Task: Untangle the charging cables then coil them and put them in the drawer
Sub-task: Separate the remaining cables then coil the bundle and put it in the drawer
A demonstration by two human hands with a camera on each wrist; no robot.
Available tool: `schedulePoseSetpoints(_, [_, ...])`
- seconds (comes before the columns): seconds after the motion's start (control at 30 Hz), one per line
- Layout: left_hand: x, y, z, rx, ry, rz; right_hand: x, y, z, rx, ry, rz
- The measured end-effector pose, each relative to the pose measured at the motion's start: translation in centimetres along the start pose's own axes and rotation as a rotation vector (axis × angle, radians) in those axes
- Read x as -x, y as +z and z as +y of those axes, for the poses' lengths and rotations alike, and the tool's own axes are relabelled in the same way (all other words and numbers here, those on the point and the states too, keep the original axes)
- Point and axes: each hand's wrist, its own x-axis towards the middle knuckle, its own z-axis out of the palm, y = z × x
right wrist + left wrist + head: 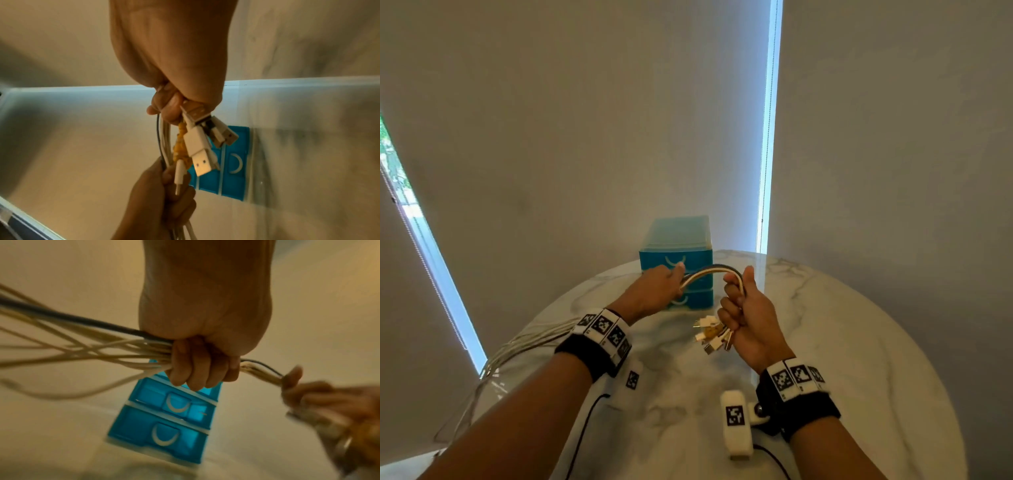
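Observation:
A bundle of white charging cables [709, 273] with one black strand arches between my two hands above the marble table [842, 325]. My left hand [659, 287] grips the bundle [127, 352] in a fist; the loose lengths trail back past my left wrist and off the table's left edge [530, 339]. My right hand [741, 308] grips the bundle near its ends, and the USB plugs [714, 334] stick out below that fist. The plugs [200, 149] and an orange braided piece [180, 146] hang from the right fist. Behind both hands stands the blue plastic drawer unit [676, 250], its drawers [164, 417] closed.
The round marble table ends just behind the drawer unit, against grey roller blinds [585, 137]. A bright window gap [768, 137] runs down at the right of the unit. Wrist-camera mounts and their black leads [736, 425] sit over the near part of the table.

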Motion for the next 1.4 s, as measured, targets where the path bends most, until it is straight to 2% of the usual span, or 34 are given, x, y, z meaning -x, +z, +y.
schedulePoseSetpoints(0.13, [0.1, 1.0, 1.2, 0.116, 0.010, 0.088, 0.2, -0.1, 0.5, 0.034, -0.002, -0.050])
schedulePoseSetpoints(0.33, [-0.2, 3.0, 2.3, 0.130, 0.064, 0.061, 0.4, 0.4, 0.9, 0.020, 0.035, -0.004])
schedulePoseSetpoints(0.5, [-0.3, 4.4, 2.7, 0.023, 0.119, 0.074, 0.4, 1.0, 1.4, 0.250, -0.018, 0.091])
schedulePoseSetpoints(0.57, [0.1, 4.5, 2.8, -0.069, 0.173, 0.032, 0.7, 0.8, 1.6, 0.347, -0.023, 0.107])
schedulePoseSetpoints(0.67, [0.9, 4.6, 3.3, -0.156, 0.201, -0.037, 1.0, 0.5, 1.7, 0.354, -0.039, 0.125])
schedulePoseSetpoints(0.73, [1.0, 4.9, 3.2, -0.118, 0.178, -0.076, 1.2, 0.6, 1.6, 0.353, -0.055, 0.172])
schedulePoseSetpoints(0.87, [0.9, 5.5, 2.2, 0.107, -0.005, -0.184, 1.5, 0.9, 1.4, 0.378, -0.118, 0.286])
schedulePoseSetpoints(0.93, [1.0, 5.0, 2.4, 0.252, -0.079, -0.168, 1.4, 0.9, 1.4, 0.408, -0.154, 0.291])
schedulePoseSetpoints(0.97, [1.1, 4.4, 3.0, 0.260, -0.070, -0.110, 1.3, 0.8, 1.5, 0.423, -0.178, 0.304])
schedulePoseSetpoints(1.0, [1.3, 3.7, 3.8, 0.228, -0.017, -0.037, 1.1, 0.7, 1.5, 0.440, -0.202, 0.313])
schedulePoseSetpoints(1.07, [1.3, 2.3, 5.1, 0.123, 0.176, 0.068, 0.9, 0.5, 1.7, 0.496, -0.241, 0.310])
schedulePoseSetpoints(1.13, [1.0, 1.4, 6.2, -0.100, 0.323, 0.057, 0.6, 0.2, 2.0, 0.571, -0.285, 0.308])
schedulePoseSetpoints(1.2, [0.4, 1.1, 7.3, -0.305, 0.376, 0.022, 0.2, -0.1, 2.3, 0.660, -0.322, 0.313])
schedulePoseSetpoints(1.3, [0.2, 1.1, 9.3, -0.532, 0.437, 0.049, -0.5, -0.5, 2.5, 0.759, -0.324, 0.333])
schedulePoseSetpoints(1.4, [0.1, 2.0, 10.5, -0.691, 0.470, 0.053, -0.5, -0.6, 2.3, 0.858, -0.320, 0.377])
